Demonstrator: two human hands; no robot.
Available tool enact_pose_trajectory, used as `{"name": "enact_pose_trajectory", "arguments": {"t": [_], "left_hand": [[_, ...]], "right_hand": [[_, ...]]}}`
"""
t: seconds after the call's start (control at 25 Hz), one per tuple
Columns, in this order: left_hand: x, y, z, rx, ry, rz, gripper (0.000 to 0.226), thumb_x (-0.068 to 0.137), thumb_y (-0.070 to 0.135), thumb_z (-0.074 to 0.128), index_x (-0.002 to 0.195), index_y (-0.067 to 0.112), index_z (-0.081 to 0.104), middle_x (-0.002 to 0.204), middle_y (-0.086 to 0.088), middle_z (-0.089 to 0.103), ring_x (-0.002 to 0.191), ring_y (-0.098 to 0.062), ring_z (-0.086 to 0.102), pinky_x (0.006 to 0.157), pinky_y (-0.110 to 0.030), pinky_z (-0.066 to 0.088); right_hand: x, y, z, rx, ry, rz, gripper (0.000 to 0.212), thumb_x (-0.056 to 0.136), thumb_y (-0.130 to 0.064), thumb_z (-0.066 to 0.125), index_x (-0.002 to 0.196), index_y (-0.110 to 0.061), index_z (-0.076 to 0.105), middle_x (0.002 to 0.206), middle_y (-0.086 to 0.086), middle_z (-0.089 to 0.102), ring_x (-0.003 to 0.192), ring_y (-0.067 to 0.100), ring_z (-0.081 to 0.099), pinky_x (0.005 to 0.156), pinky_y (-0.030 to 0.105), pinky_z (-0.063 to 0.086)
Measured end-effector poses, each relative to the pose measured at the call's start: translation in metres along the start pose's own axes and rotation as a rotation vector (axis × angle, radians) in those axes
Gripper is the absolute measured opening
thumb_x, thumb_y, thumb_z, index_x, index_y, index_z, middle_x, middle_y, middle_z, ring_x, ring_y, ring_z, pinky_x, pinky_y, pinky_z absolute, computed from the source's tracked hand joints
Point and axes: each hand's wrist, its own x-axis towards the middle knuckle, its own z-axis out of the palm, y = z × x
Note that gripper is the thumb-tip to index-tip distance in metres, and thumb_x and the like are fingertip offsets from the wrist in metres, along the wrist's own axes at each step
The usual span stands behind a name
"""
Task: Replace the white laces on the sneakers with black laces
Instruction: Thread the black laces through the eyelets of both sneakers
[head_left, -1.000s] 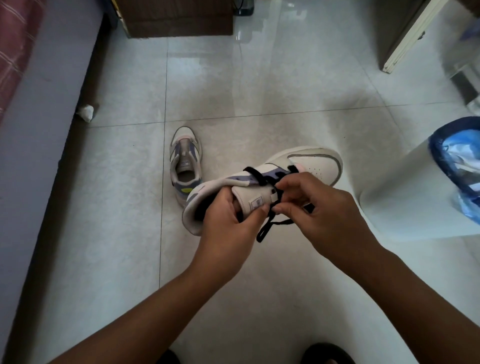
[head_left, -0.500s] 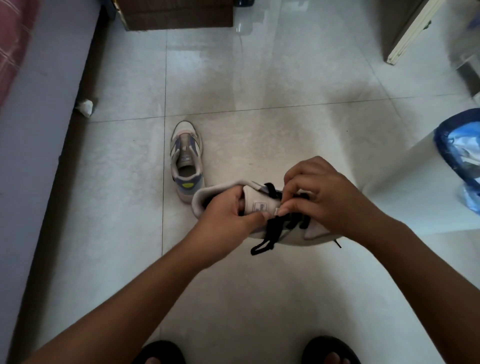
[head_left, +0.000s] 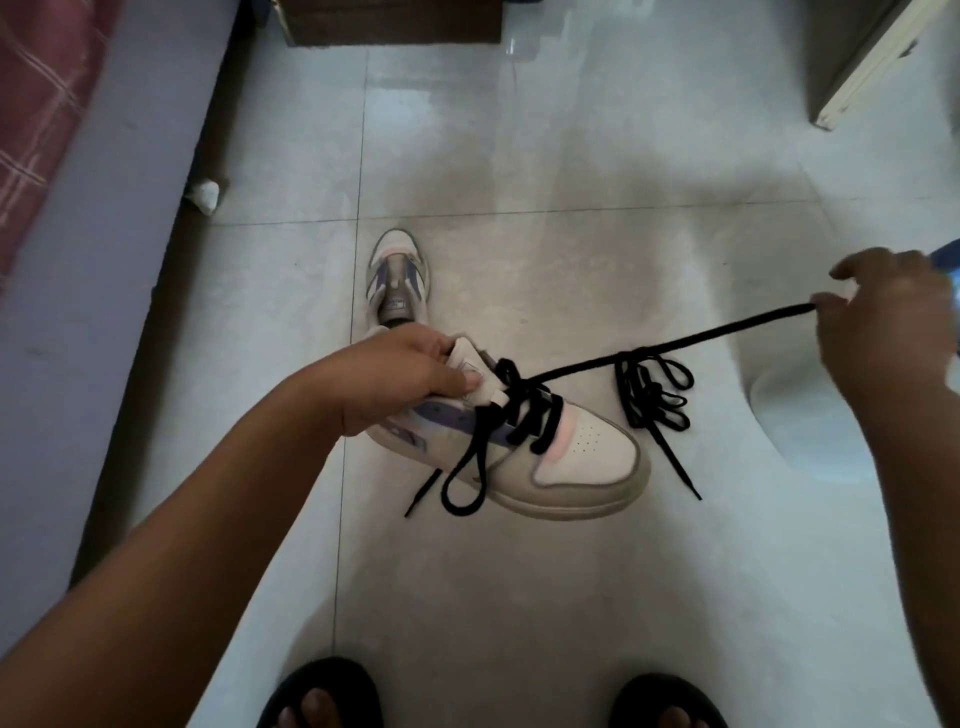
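My left hand (head_left: 410, 371) grips the tongue and collar of a white, purple and pink sneaker (head_left: 566, 457) held above the floor, toe pointing right. A black lace (head_left: 670, 348) runs through its eyelets and stretches taut to the right, where my right hand (head_left: 888, 332) pinches it. Part of this lace hangs in a tangled bunch (head_left: 652, 395) below the taut strand, and another end dangles in a loop under the shoe. The second sneaker (head_left: 397, 280) stands on the floor behind, with no lace visible in it.
The floor is pale glossy tile (head_left: 519, 156). A bed edge (head_left: 104, 234) runs along the left, with a crumpled white scrap (head_left: 204, 195) by its base. Dark wooden furniture (head_left: 395, 21) stands at the back. My feet in black sandals (head_left: 322, 696) are at the bottom.
My right hand has pulled away to the far right, drawing the black lace out taut. The shoe has turned so its toe and top show. The camera has tilted down slightly.
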Motion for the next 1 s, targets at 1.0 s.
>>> {"name": "enact_pose_trajectory", "arguments": {"t": [1.0], "left_hand": [[-0.006, 0.009, -0.009, 0.064, -0.171, -0.002, 0.018, 0.088, 0.013, 0.062, 0.103, 0.003, 0.069, 0.103, -0.018, 0.07, 0.099, -0.039, 0.065, 0.095, -0.058, 0.046]], "right_hand": [[-0.077, -0.102, -0.014, 0.604, -0.737, -0.557, 0.014, 0.078, -0.046, 0.066, 0.091, -0.042, 0.064, 0.098, -0.027, 0.063, 0.097, -0.009, 0.055, 0.083, 0.019, 0.041]]}}
